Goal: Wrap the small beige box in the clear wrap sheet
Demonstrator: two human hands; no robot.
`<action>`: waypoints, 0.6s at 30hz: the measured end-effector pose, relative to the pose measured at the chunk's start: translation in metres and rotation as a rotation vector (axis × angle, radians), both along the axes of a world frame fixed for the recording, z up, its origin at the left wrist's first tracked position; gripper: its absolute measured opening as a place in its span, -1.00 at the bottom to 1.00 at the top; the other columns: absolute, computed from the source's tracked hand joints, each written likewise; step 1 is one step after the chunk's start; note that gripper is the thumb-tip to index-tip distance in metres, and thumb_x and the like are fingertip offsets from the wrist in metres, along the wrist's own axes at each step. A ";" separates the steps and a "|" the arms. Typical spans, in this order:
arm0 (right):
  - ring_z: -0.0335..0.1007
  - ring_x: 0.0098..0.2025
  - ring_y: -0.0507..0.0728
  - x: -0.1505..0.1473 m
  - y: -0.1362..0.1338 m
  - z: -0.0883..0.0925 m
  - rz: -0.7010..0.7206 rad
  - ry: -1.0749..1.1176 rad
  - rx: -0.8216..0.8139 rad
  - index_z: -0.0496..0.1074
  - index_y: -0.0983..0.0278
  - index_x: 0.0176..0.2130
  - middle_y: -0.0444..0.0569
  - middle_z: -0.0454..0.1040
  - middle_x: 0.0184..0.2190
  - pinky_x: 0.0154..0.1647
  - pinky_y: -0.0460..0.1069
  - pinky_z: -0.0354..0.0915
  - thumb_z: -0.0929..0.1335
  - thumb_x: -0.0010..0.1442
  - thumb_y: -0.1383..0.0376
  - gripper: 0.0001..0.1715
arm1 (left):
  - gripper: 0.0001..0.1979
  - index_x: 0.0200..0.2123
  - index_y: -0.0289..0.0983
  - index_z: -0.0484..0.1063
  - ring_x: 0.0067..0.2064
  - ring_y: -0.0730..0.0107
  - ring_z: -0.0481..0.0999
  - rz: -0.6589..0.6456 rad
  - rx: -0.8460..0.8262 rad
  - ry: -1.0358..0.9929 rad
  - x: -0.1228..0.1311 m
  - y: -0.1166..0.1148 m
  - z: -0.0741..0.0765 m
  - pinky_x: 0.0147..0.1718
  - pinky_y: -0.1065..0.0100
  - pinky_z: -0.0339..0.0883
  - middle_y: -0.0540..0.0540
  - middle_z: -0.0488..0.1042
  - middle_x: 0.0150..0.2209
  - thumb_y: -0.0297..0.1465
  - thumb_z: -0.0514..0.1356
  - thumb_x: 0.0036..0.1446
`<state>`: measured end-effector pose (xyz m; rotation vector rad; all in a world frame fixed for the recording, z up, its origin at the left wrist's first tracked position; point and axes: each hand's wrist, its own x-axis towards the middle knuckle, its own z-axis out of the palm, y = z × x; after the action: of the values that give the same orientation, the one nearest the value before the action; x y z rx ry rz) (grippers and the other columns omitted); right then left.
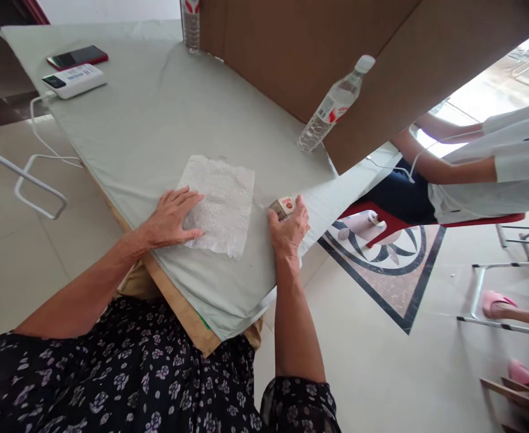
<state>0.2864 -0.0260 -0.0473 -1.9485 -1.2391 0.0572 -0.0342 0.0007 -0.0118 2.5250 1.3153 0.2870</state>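
A square of bubble wrap (225,201) lies flat on the cloth-covered table (156,114). My left hand (173,219) rests on its left edge, fingers spread, holding nothing. To the right of the wrap is a small printed box (283,207), beige with a red mark. My right hand (290,228) grips this box, thumb on its left side and fingers on its right, close to the table's right edge. Part of the box is hidden behind the hand.
A large cardboard panel (282,54) stands across the back, with a water bottle (332,108) before it and another bottle (192,27) at its left end. A phone (77,57) and a white power bank (74,80) with a cable lie far left. Another person (463,162) sits at right.
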 end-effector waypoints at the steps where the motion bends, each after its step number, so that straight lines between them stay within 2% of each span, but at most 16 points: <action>1: 0.36 0.28 0.45 0.005 0.003 -0.002 0.001 0.037 -0.012 0.30 0.29 0.27 0.32 0.44 0.23 0.29 0.45 0.23 0.39 0.08 0.16 -0.20 | -0.13 0.47 -0.26 0.15 0.53 -0.16 0.08 -0.004 -0.020 0.008 -0.001 -0.001 -0.002 0.49 -0.14 -0.13 -0.31 0.22 0.48 0.05 0.20 0.23; 3: 0.46 0.16 0.36 0.010 0.006 -0.001 0.027 0.112 0.007 0.34 0.27 0.22 0.24 0.52 0.15 0.24 0.37 0.31 0.39 0.10 0.15 -0.29 | -0.09 0.48 -0.27 0.11 0.53 -0.18 0.07 -0.003 -0.041 0.012 -0.002 -0.001 -0.005 0.49 -0.16 -0.16 -0.32 0.20 0.49 0.04 0.22 0.21; 5: 0.50 0.08 0.28 0.003 0.005 0.009 0.107 0.166 0.063 0.36 0.22 0.21 0.16 0.54 0.12 0.17 0.28 0.40 0.40 0.12 0.15 -0.33 | -0.06 0.50 -0.26 0.07 0.54 -0.18 0.05 0.003 -0.041 0.000 -0.002 0.000 -0.008 0.50 -0.17 -0.21 -0.30 0.19 0.49 0.03 0.24 0.18; 7: 0.52 0.05 0.23 -0.015 0.004 0.023 0.266 0.182 0.102 0.36 0.17 0.22 0.09 0.56 0.13 0.10 0.20 0.45 0.42 0.15 0.16 -0.33 | -0.03 0.51 -0.25 0.03 0.54 -0.19 0.05 0.006 -0.039 -0.017 0.000 0.000 -0.009 0.50 -0.16 -0.24 -0.30 0.20 0.49 0.02 0.26 0.16; 10: 0.54 0.04 0.18 -0.055 0.006 0.038 0.579 0.149 0.051 0.40 0.13 0.22 0.02 0.57 0.15 0.10 0.13 0.46 0.44 0.18 0.19 -0.38 | 0.01 0.52 -0.29 0.00 0.54 -0.19 0.04 0.012 -0.052 -0.030 0.003 -0.001 -0.008 0.51 -0.14 -0.26 -0.32 0.18 0.50 0.01 0.27 0.15; 13: 0.54 0.11 0.18 -0.087 0.013 0.034 0.774 0.144 -0.043 0.42 0.16 0.21 0.02 0.57 0.18 0.13 0.10 0.46 0.43 0.19 0.29 -0.41 | 0.04 0.52 -0.32 -0.03 0.55 -0.17 0.02 0.021 -0.068 -0.034 0.005 -0.002 -0.008 0.52 -0.11 -0.27 -0.33 0.15 0.51 0.02 0.28 0.14; 18: 0.47 0.22 0.23 -0.098 0.021 0.016 0.828 0.163 -0.157 0.42 0.18 0.22 0.04 0.53 0.23 0.28 0.16 0.38 0.43 0.14 0.35 -0.35 | 0.05 0.51 -0.36 -0.03 0.56 -0.15 -0.01 0.013 -0.096 -0.042 0.007 -0.001 -0.007 0.52 -0.10 -0.29 -0.35 0.14 0.51 0.01 0.29 0.12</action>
<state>0.1881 -0.0052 -0.0308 -1.3900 -1.8821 0.7325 -0.0273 -0.0006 -0.0189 2.4189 1.2979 0.2718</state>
